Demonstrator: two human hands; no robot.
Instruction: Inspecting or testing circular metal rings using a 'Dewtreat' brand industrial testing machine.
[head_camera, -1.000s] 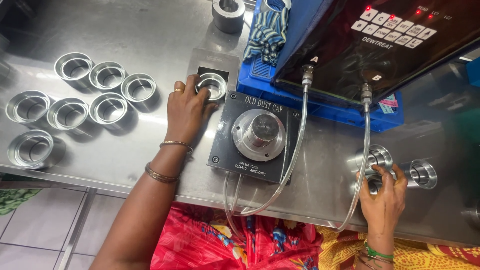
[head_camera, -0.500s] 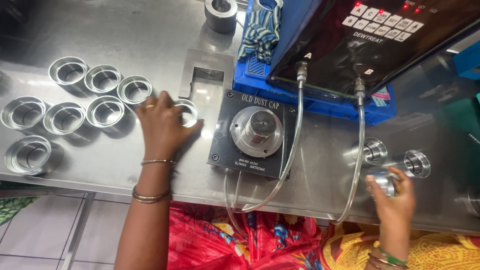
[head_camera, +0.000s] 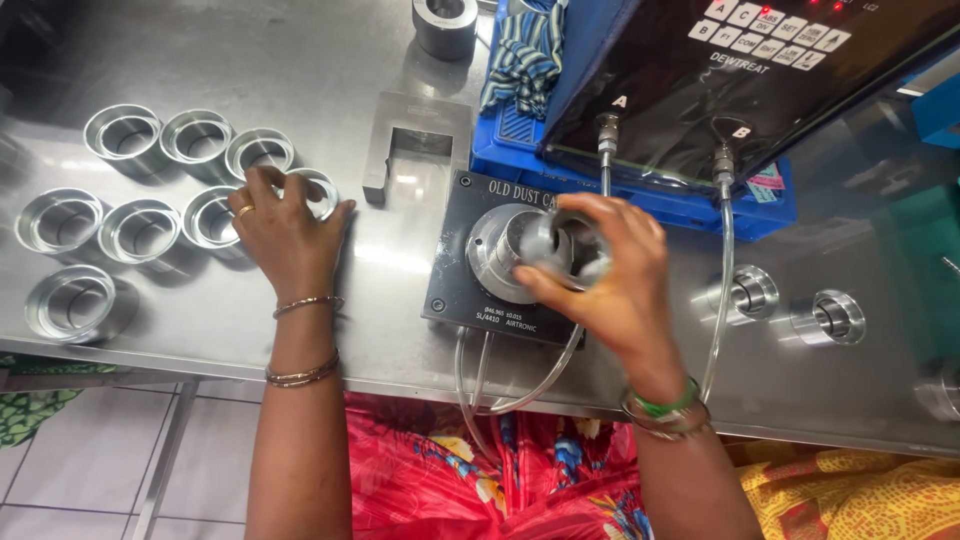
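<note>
My right hand (head_camera: 610, 275) grips a shiny metal ring (head_camera: 560, 240) and holds it over the round steel plug (head_camera: 500, 250) of a black gauge block (head_camera: 455, 270). My left hand (head_camera: 285, 225) rests on another metal ring (head_camera: 318, 190) at the right end of a group of rings (head_camera: 140, 230) standing on the steel table (head_camera: 400, 340). Its fingers curl over that ring, which stands on the table.
A dark control box with buttons (head_camera: 760, 70) sits on a blue crate (head_camera: 520, 150), two hoses (head_camera: 722, 250) running down from it. A grey U-shaped block (head_camera: 385, 150), a dark ring (head_camera: 445, 25), a striped cloth (head_camera: 525, 50) and two more rings (head_camera: 830, 318) lie around.
My right hand has carried a ring from the right side of the table to the gauge plug. My left hand has moved a ring left from the gauge to the group of rings.
</note>
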